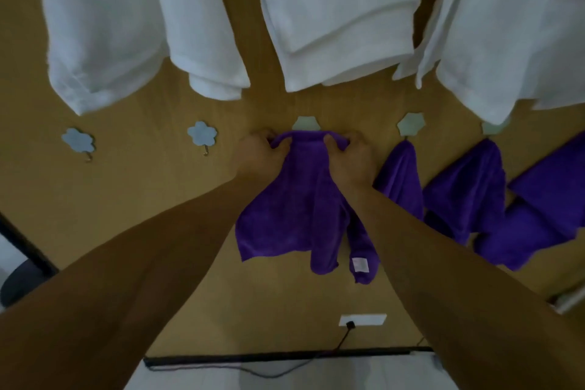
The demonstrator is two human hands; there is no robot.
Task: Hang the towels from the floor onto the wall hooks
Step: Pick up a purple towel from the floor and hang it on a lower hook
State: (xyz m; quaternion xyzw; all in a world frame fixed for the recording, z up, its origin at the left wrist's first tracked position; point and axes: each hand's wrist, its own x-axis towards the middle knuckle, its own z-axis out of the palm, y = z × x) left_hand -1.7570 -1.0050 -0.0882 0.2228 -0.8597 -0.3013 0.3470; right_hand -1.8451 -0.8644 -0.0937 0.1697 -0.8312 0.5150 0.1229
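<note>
Well along: white towels hang across the upper wall, hung purple towels fill the lower row toward the wall's right edge, and two flower hooks toward its left edge are bare; whether more lie on the floor is out of view. The current purple towel is bunched at its top just under the middle hook, the rest draping down the wall, prong hidden, so probably being seated. Left hand and right hand both have fingers curled tight, each pinching a gather of that top edge, one either side of the hook.
</note>
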